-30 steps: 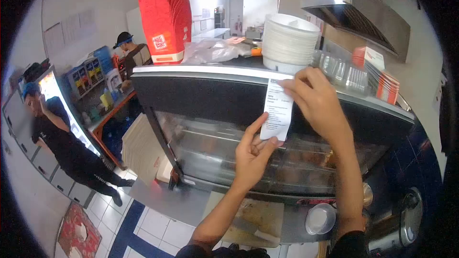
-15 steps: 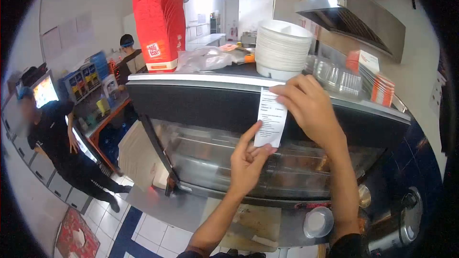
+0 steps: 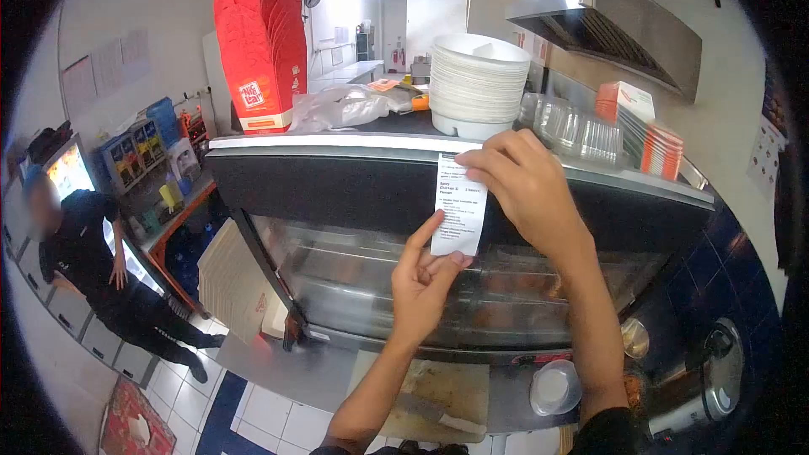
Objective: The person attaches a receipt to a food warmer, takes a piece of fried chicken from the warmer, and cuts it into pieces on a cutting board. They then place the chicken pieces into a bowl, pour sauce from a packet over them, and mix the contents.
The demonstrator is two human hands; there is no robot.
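Note:
A printed paper receipt (image 3: 459,212) is held upright against the black front band (image 3: 337,190) of a glass-fronted display case. My left hand (image 3: 425,282) pinches its lower end, the thumb on the front and a finger along the left edge. At the top right corner, my right hand (image 3: 527,190) grips the paper between thumb and fingers. Printed lines face me, most too small to read. Just above the paper, a stack of white bowls (image 3: 477,88) stands on top of the case.
Red cartons (image 3: 253,50), clear plastic containers (image 3: 577,131) and orange-and-white boxes (image 3: 661,147) line the case top. Below lie a cutting board (image 3: 434,383) and a round clear tub (image 3: 554,388). A person in black (image 3: 84,261) stands at the left. A metal hood (image 3: 619,25) juts out at upper right.
The view has turned slightly, so the case and the things on it appear further left. Both hands still hold the receipt. A second person at the back counter is no longer visible.

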